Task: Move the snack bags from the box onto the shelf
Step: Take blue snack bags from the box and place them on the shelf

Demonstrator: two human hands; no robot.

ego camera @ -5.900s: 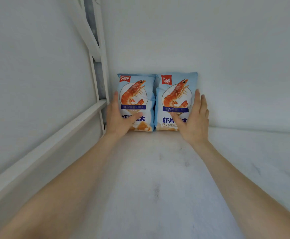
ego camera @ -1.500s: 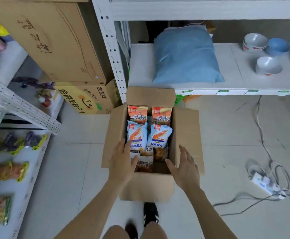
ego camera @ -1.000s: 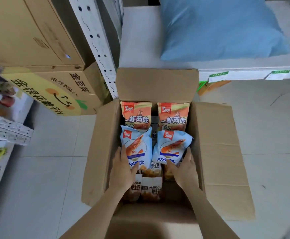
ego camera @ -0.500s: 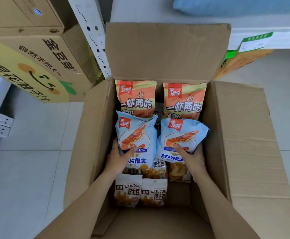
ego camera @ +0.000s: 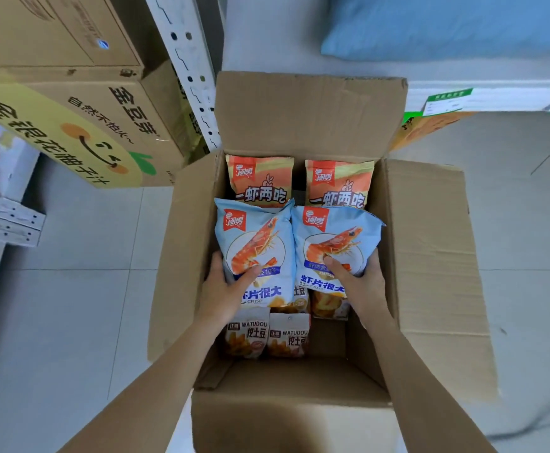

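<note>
An open cardboard box [ego camera: 430, 256] stands on the floor below me. In it, my left hand [ego camera: 224, 289] grips a light-blue shrimp-chip bag [ego camera: 257, 243] by its left edge, thumb across the front. My right hand [ego camera: 358, 282] grips a second light-blue shrimp-chip bag [ego camera: 335, 240] at its lower right, thumb on the front. Both bags are raised above the others. Behind them stand two orange snack bags [ego camera: 260, 181] [ego camera: 339, 184]. Two small WATUDOU potato bags [ego camera: 247, 335] [ego camera: 288, 336] lie nearer to me. More small bags are partly hidden under the blue ones.
A white perforated shelf post [ego camera: 185, 60] rises just behind the box's left corner. Stacked cartons [ego camera: 71, 109] stand at the left. A white shelf board [ego camera: 267, 34] with a blue pillow [ego camera: 446, 24] runs along the back. Grey tiled floor [ego camera: 71, 305] surrounds the box.
From the shelf with two blue bags, I turned down to the box. Both hands reached in and took hold of two more blue bags, now lifted slightly higher.
</note>
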